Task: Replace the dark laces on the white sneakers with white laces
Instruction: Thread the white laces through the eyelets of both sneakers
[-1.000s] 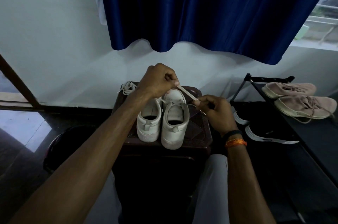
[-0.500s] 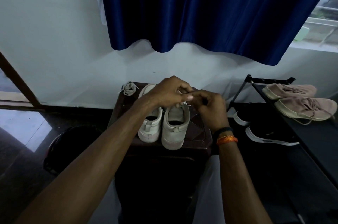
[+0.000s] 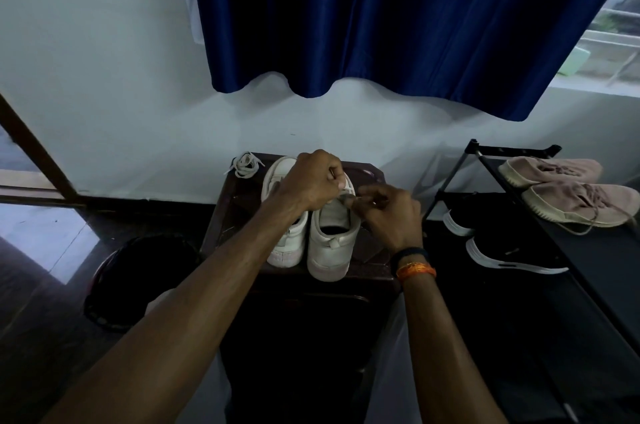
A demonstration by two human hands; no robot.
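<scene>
The curled left hand (image 3: 313, 181) hides the eyelet area of both white low-top sneakers (image 3: 330, 236), the blurred right hand (image 3: 388, 212) makes its pinch on the thin white lace (image 3: 347, 195) uncertain, and the frame's right edge crops the black metal shoe rack (image 3: 568, 250).

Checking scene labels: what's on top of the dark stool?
On the dark stool: two white sneakers side by side and a loose lace bundle at its far left corner. Left hand and right hand cover the sneakers' fronts, so their lacing is hidden.
</scene>
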